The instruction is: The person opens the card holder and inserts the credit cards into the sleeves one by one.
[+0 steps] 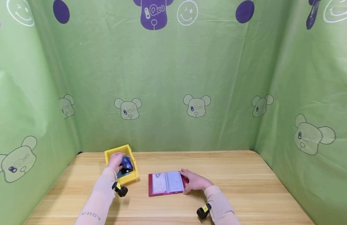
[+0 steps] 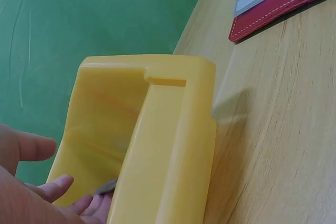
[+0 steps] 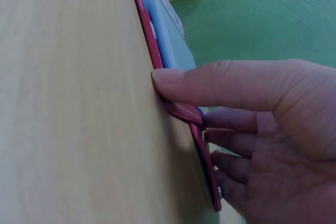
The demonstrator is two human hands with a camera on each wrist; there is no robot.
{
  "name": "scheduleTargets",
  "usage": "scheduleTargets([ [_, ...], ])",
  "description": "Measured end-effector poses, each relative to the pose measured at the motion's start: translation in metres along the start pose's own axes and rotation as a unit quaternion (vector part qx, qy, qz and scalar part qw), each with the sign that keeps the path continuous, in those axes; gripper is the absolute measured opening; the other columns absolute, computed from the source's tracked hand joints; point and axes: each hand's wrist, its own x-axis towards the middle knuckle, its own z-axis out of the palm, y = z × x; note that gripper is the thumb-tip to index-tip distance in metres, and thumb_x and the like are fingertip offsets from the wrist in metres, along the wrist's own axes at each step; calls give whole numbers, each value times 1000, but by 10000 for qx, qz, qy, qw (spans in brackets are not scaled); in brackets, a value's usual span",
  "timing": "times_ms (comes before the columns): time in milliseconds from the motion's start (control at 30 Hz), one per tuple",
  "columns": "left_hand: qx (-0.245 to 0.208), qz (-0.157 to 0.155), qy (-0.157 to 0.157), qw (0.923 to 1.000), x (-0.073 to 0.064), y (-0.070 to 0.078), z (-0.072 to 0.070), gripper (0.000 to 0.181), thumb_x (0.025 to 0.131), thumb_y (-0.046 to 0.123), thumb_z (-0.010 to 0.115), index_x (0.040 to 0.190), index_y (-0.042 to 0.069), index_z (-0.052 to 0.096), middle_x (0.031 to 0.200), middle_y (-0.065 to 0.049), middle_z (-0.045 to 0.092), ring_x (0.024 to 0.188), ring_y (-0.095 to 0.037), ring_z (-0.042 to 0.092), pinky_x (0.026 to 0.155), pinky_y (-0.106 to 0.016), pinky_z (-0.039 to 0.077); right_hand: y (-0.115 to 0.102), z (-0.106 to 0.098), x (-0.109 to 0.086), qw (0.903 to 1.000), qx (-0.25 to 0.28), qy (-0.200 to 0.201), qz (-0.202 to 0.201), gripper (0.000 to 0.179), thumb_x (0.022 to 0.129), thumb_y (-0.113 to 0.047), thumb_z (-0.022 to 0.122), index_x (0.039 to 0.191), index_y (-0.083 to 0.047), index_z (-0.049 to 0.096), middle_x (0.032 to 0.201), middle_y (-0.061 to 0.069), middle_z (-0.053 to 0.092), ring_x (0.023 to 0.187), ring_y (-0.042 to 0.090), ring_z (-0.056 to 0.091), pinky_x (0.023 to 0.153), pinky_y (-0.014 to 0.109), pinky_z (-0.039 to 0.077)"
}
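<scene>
From where I stand, the holder's cover (image 1: 150, 187) is deep crimson, edged with a line of pale stitching, and its clear sleeve (image 1: 175, 182) looks milky blue beside a whitish card (image 1: 159, 183) printed in grey. The bin (image 2: 163, 145) is plain bright yellow, the packet (image 1: 126, 163) inside it dark blue. The table (image 1: 232, 168) has a honey-coloured wood grain. Both shirt sleeves (image 1: 96, 193) are pale pinkish cream, one with grey lettering; the wrist cameras (image 1: 202, 212) are black and yellow. Green curtains (image 1: 162, 72) carry grey-outlined bear heads (image 1: 196, 107), purple ovals (image 1: 61, 11) and white winking smileys (image 1: 187, 12).
</scene>
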Motion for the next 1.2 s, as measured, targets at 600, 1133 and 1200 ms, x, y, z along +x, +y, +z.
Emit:
scheduleTargets([
  [600,52,91,-342,9994,-6,-6,-3,71,80,-16,33,149,-11,18,139,-40,39,80,-20,59,79,-32,58,-3,2,-3,10000,-39,-24,38,93,61,-5,80,145,2,40,157,23,28,146,48,19,119,63,17],
  [1133,103,349,-289,9989,-19,15,-17,71,80,-19,37,149,-10,20,142,-40,35,103,-34,56,85,-36,60,-3,-1,-2,10000,-3,-2,61,96,59,-5,79,145,2,40,158,23,27,146,48,18,119,63,16],
  [1200,75,361,-322,9988,-21,16,-19,71,81,-18,37,150,-9,19,144,-37,34,108,-36,54,89,-37,59,-3,-1,-3,10000,4,-1,54,96,58,-5,79,145,2,40,158,23,27,146,48,18,119,63,16],
])
